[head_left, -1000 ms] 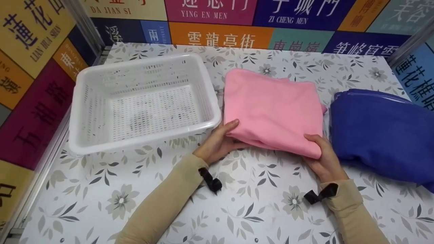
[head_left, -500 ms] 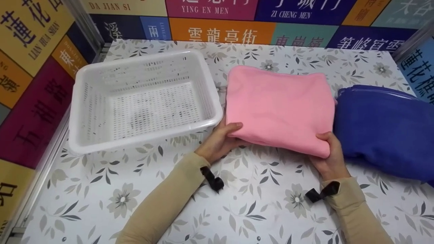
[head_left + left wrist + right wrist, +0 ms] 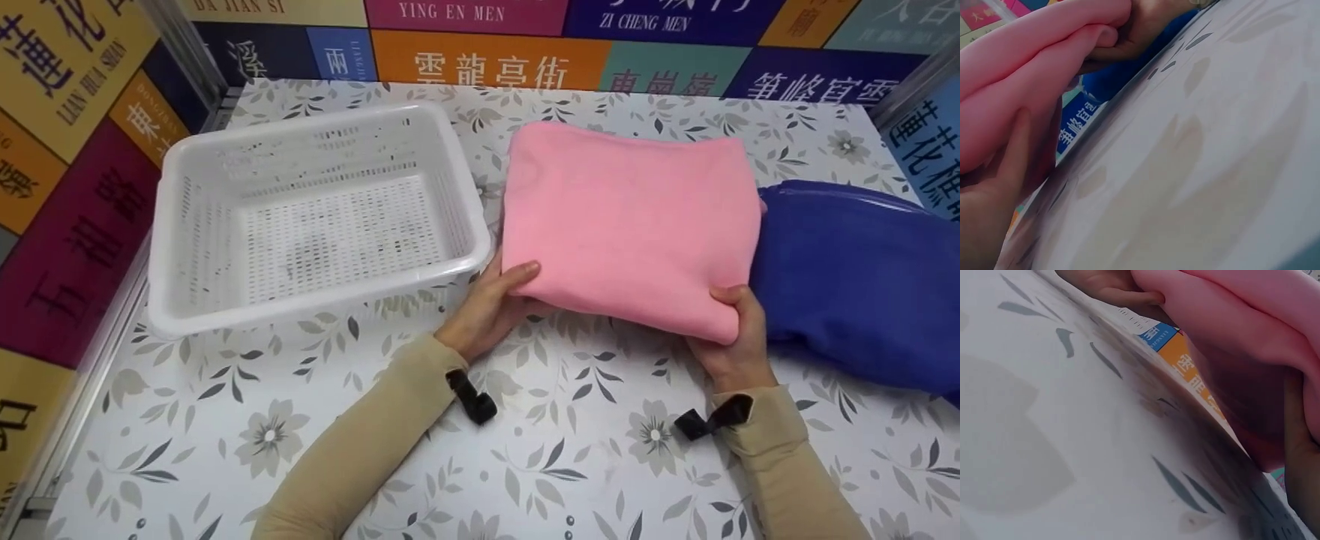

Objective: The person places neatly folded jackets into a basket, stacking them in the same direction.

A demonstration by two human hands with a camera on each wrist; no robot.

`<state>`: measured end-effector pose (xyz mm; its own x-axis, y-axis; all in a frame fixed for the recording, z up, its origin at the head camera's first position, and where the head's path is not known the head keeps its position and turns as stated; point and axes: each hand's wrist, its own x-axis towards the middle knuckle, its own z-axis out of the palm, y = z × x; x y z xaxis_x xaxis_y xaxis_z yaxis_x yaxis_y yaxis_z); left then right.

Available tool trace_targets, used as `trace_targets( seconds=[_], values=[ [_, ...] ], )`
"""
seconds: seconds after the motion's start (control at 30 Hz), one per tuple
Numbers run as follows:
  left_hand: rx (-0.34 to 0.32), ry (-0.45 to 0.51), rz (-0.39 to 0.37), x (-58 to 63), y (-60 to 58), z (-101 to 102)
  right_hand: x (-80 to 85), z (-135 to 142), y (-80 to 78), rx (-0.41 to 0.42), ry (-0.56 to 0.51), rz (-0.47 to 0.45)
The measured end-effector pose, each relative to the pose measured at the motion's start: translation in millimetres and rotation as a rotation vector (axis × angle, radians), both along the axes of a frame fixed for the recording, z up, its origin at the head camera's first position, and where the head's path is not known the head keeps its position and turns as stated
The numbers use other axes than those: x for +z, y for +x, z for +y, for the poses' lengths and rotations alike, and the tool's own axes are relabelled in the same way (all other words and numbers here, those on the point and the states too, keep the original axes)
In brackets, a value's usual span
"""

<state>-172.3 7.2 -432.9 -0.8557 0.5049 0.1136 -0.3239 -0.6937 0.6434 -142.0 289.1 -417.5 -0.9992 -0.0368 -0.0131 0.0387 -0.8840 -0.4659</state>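
The pink towel (image 3: 630, 225) is folded into a thick pad and sits mid-table, just right of the basket (image 3: 315, 217), its right edge lapping onto the blue towel (image 3: 855, 277). Both hands have it by the near edge. The left hand (image 3: 487, 307) pinches the near-left corner, thumb on top, fingers tucked under. The right hand (image 3: 731, 337) grips the near-right corner the same way, thumb curled over the fold. Wrist views back this up: the near edge is raised clear of the table (image 3: 525, 450), w/ fingers (image 3: 1013, 152) under the cloth; can't tell if the far edge is off the surface too.

Progress, as I'd judge it: folding of the pink one looks done, and it's gripped and partly lifted. Nothing is in the basket yet. The blue towel lies untouched at the right, bunched rather than neatly squared as far as I can see, partly cut off by the frame edge.

Count: 2 towels (1 pink, 1 blue), 1 white slotted basket, 2 hands, both busy. Each wrist has a black strap over a tan sleeve (image 3: 360, 450). Coloured sign panels wall the table at left, far and right sides.
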Motion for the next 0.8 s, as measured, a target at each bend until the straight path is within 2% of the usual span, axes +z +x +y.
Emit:
trace_targets(
  seconds=[0.13, 0.3, 0.53, 0.63, 0.73, 0.8],
  values=[
    [0.047, -0.025, 0.025, 5.7, 3.2, 0.0, 6.3, -3.7, 0.3, 0.017, -0.053, 0.008],
    [0.107, -0.071, 0.002, 12.7, 8.3, 2.1, 15.0, -7.1, 1.4, 0.024, -0.128, 0.008],
    [0.172, -0.115, 0.028, 22.5, 13.7, 6.4, 24.6, -6.3, 1.3, -0.046, -0.057, 0.014],
    [0.212, -0.119, 0.035, 28.7, 16.0, 8.2, 27.4, -7.1, -0.2, -0.069, -0.057, 0.038],
    [0.256, -0.184, 0.058, 34.7, 18.8, 8.4, 29.5, -9.4, -1.6, -0.069, -0.088, 0.066],
    [0.298, -0.28, 0.085, 37.4, 20.2, 7.5, 30.4, -11.0, -1.7, -0.062, -0.116, 0.073]
  ],
)
